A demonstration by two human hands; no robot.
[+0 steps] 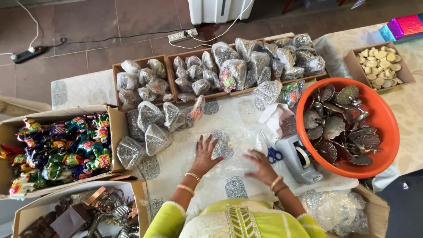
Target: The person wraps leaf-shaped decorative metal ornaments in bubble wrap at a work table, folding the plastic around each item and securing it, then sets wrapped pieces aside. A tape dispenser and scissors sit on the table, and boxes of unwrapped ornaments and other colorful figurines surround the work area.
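Observation:
My left hand point(205, 155) lies flat, fingers spread, on a clear plastic sheet point(233, 145) spread over the patterned white cloth. My right hand point(261, 165) also rests on the sheet, fingers apart, just left of blue-handled scissors point(272, 152). Neither hand holds anything. Both wrists wear bangles, and yellow-green sleeves show at the bottom.
A grey tape dispenser point(302, 159) stands right of the scissors. An orange tub point(387, 128) holds metal peacock pieces. Boxes of bubble-wrapped packets point(145, 81) line the far side, with loose packets point(152, 125) nearer. A box of painted elephant figures point(57, 147) sits left. Bubble wrap point(337, 211) lies at lower right.

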